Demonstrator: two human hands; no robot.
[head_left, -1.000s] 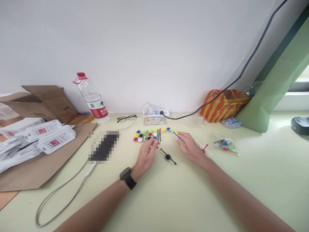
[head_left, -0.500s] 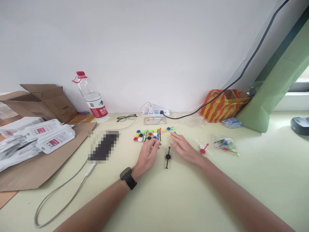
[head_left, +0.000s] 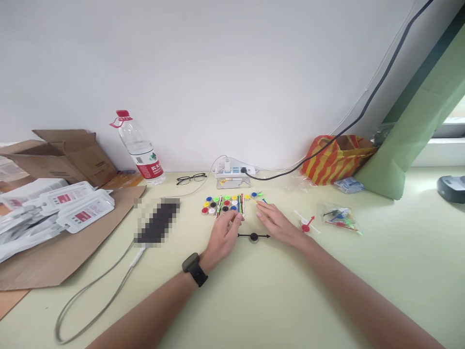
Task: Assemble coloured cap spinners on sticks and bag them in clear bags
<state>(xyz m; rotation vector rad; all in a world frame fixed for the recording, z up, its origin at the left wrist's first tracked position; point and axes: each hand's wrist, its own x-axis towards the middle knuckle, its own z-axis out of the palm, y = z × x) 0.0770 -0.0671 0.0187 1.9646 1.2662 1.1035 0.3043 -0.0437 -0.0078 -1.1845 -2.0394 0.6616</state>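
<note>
Between left hand (head_left: 223,235), fingers' hold unclear, and right hand (head_left: 279,224), fingers apart, black spinner (head_left: 254,237); blue arrow (head_left: 265,200) part-hidden.

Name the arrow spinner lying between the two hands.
The black one, between the left hand and right hand, arrowhead pointing right. The red one lies to the right hand's right; a blue piece shows beyond that hand.
</note>
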